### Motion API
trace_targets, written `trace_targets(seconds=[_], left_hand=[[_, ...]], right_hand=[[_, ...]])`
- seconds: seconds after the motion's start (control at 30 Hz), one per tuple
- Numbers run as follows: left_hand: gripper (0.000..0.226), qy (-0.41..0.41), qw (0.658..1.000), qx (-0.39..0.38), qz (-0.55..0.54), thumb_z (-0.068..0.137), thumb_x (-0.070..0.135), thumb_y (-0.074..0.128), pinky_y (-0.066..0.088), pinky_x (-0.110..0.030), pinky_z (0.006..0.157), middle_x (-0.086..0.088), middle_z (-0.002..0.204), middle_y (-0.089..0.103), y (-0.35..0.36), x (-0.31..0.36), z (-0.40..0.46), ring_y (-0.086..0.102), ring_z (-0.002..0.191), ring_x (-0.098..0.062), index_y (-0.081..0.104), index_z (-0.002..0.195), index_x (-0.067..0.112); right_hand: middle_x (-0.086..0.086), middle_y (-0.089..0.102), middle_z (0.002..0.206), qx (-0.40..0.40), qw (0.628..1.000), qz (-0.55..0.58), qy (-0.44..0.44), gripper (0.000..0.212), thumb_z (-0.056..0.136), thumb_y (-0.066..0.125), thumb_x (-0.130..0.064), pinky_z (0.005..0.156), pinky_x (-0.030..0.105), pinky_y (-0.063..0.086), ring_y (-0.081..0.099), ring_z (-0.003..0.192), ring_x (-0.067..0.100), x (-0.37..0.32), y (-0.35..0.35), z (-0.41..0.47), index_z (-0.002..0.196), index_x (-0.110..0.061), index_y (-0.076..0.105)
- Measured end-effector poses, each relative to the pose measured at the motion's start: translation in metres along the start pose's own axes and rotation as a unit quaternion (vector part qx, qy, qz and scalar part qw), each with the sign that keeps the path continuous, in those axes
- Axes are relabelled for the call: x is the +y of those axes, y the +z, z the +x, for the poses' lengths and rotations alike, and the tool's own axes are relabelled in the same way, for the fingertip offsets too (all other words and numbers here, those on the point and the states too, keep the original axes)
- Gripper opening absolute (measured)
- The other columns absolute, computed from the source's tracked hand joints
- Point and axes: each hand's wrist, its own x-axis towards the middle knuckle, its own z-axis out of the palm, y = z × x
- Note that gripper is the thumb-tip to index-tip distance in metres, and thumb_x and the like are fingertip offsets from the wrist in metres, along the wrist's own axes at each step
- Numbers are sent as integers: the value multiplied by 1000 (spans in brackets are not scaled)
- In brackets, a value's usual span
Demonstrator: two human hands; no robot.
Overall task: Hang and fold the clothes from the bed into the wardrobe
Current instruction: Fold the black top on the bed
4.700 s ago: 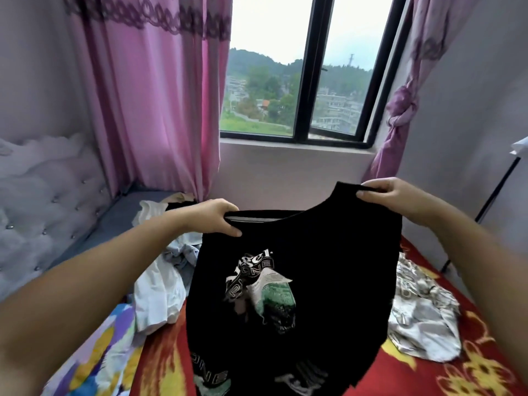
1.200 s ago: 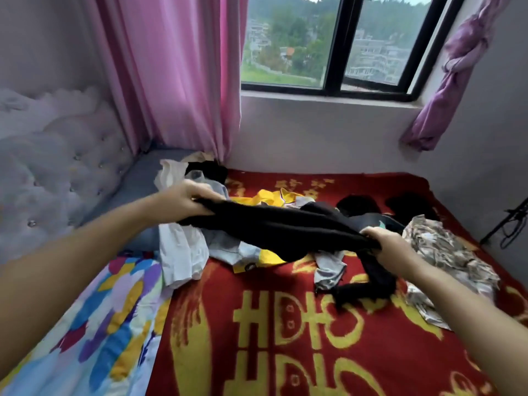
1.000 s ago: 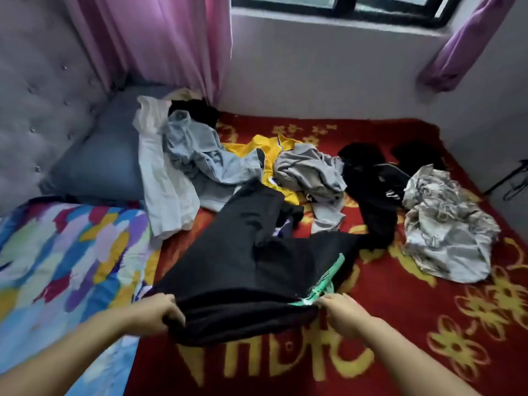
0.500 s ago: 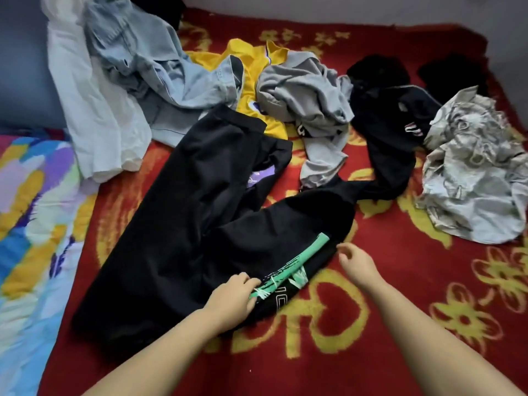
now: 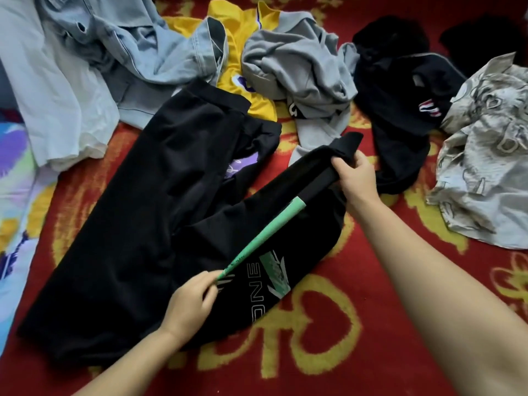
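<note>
Head view, looking down at a bed covered by a red blanket (image 5: pixel 357 352) with yellow patterns. A black T-shirt (image 5: pixel 160 224) lies spread across the blanket, partly folded, with a green and white print and the letters "ONE" showing on its near part.

The left hand (image 5: pixel 190 305) pinches the near end of a raised fold of the shirt, thumb and fingers closed on the cloth where a green strip (image 5: pixel 265 238) of the print runs along the fold's edge. The right hand (image 5: pixel 357 181) grips the far end of that same fold, its fingers curled round a bunched black edge lifted a little off the blanket. The fold stretches between the two hands, the green strip rising from the left grip toward the right one.

Beyond the right hand's grip lies a crumpled grey garment (image 5: pixel 300 67), and just beside it, further from the left hand, a black garment (image 5: pixel 400 110) with a small red and white mark. Outward from the right hand sits a pale patterned shirt (image 5: pixel 485 155). Past the shirt's far end, away from both grips, lie a yellow jersey (image 5: pixel 243 32), a light blue denim garment (image 5: pixel 137 44) and a white garment (image 5: pixel 51 95). Outward from the left hand, a multicoloured sheet (image 5: pixel 14 195) borders the blanket.
</note>
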Motion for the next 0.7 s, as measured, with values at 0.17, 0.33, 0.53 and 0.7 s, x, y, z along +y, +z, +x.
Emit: trace_targets(seconds=[0.17, 0.33, 0.53, 0.7], left_hand=[[38, 83, 980, -109, 143, 79, 38, 48, 46, -18, 49, 9, 75, 58, 14, 26, -25, 57, 65, -6, 74, 102, 24], [86, 67, 931, -148, 327, 31, 35, 92, 52, -31, 51, -6, 80, 65, 43, 24, -33, 62, 63, -23, 72, 112, 18], [81, 154, 925, -166, 306, 33, 23, 89, 40, -16, 39, 5, 66, 56, 15, 36, -28, 52, 48, -11, 72, 112, 24], [79, 239, 908, -221, 264, 48, 25, 82, 40, -16, 47, 5, 77, 60, 21, 52, -60, 52, 53, -9, 64, 125, 29]], right_hand=[[20, 66, 111, 52, 982, -130, 124, 25, 87, 62, -17, 94, 42, 45, 60, 102, 32, 55, -19, -8, 108, -6, 67], [19, 66, 106, -6, 974, -94, 206, 10, 88, 65, -18, 78, 38, 49, 61, 86, 31, 89, -22, 3, 83, -10, 63], [2, 60, 77, 60, 996, -52, 46, 9, 86, 59, -3, 71, 31, 39, 51, 72, 10, 50, -50, -18, 84, -10, 63], [23, 63, 108, 165, 972, -144, 85, 29, 84, 58, 1, 82, 36, 42, 55, 93, 23, 61, -125, -74, 113, 3, 59]])
